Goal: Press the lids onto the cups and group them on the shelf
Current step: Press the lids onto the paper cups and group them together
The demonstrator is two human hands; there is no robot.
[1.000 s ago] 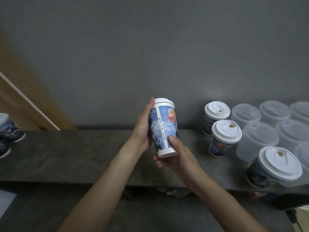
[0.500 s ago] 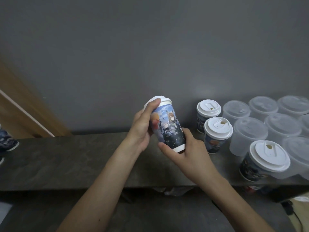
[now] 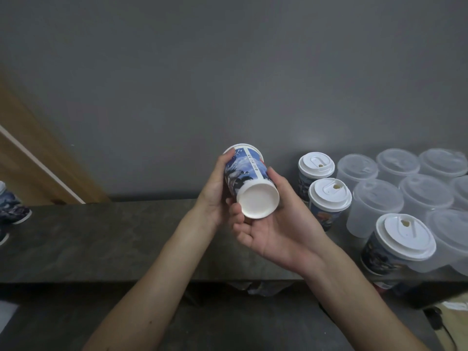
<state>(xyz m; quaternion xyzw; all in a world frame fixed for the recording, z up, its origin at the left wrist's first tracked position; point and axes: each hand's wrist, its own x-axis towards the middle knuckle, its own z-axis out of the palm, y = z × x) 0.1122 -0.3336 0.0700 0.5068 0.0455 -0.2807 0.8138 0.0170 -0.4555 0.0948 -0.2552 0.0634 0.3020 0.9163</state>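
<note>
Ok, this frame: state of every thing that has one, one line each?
held cup: lidded, tilted, white base towards the camera, off the shelf.
left hand: grips the held cup's side.
right hand: palm up, thumb and fingers round the cup's base.
back printed cup: upright on the shelf, white lid on.
middle printed cup: upright, white lid on.
front printed cup: upright, white lid on.
translucent cups: upright, lids on.

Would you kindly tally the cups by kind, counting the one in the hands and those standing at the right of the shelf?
Held printed cup, between left hand and right hand: 1
White-lidded printed cups on the shelf: 3
Translucent plastic cups with lids: 7 in view, group cut by the frame edge
Total: 11
</note>
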